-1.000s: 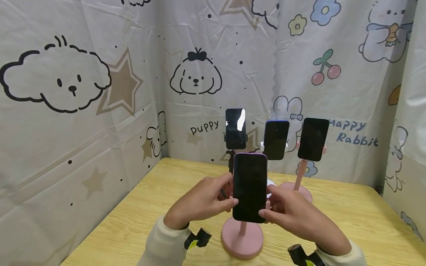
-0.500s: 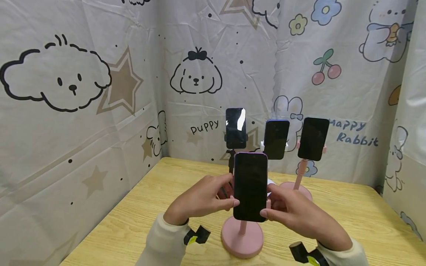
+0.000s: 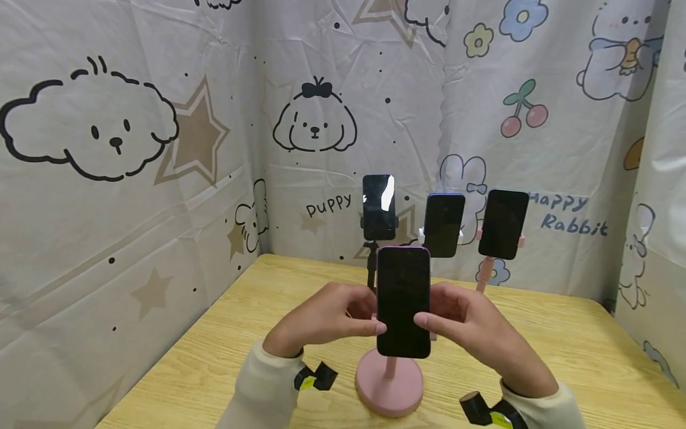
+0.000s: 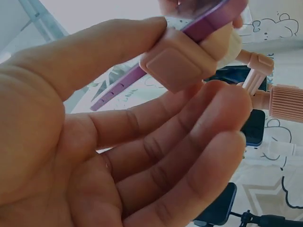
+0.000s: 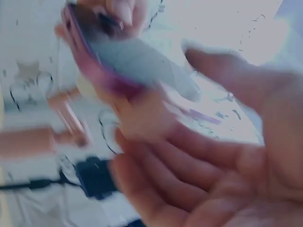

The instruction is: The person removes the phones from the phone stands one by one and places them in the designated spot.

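Evidently, the step in hand was adjusting a purple-edged, dark-screened phone (image 3: pixel 404 304) in the pink plastic clamp (image 4: pixel 177 61) of a pink round-based stand (image 3: pixel 389 390) on the yellow wood-grain table (image 3: pixel 214 357); there the phone faced the person. The left hand (image 3: pixel 332 316) lightly pinched the clamp's side, while the right hand (image 3: pixel 474 316) lay relaxed by the opposite side, thumb apart from the screen; blur hid whether its fingertips touched. The next move probably called for even, steadying pressure from both sides. The phone's body hid the clamp's back from above, and behind stood a black phone (image 3: pixel 378 214), a blue-rimmed phone (image 3: pixel 445 225) and a pale-rimmed phone (image 3: pixel 504 223), all upright in holders.
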Demonstrator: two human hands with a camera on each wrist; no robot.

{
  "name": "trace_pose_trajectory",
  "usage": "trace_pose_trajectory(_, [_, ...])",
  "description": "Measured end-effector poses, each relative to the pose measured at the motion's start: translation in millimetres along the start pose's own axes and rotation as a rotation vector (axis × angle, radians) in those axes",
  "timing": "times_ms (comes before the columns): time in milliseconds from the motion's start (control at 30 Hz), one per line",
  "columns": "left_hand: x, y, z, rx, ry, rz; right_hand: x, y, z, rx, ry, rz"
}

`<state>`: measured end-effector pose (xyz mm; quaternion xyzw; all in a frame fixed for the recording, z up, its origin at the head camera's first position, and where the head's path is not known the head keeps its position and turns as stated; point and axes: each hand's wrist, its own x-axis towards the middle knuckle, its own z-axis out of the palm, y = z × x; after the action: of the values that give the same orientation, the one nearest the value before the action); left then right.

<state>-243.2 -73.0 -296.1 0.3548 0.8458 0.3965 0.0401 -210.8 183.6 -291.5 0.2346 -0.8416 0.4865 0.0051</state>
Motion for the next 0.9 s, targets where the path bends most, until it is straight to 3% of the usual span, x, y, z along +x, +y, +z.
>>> trace_pose_trajectory(133, [-0.9,-5.7,-1.1,-0.044,-0.005,-0.041,5.8,-0.9,12.4,0.156,0.111,0.072])
trace_pose_trajectory(333, [-2.4,-7.1,-2.0,-0.094,-0.036,-0.055,9.6,-1.6,21.3,0.321,0.130,0.055])
trace_pose_trajectory(567, [-1.4,-5.3,-3.7,-0.042,-0.054,-0.038,9.4,-1.2,22.5,0.307,0.166,0.042])
trace_pose_trajectory(767, [0.6,-8.2,-2.8,-0.055,-0.096,-0.024,10.6,0.3,24.5,0.243,0.193,0.004])
trace_pose_trajectory(900, [2.4,-12.4,-1.5,-0.051,-0.125,0.038,11.0,0.5,25.6,0.198,0.208,-0.021])
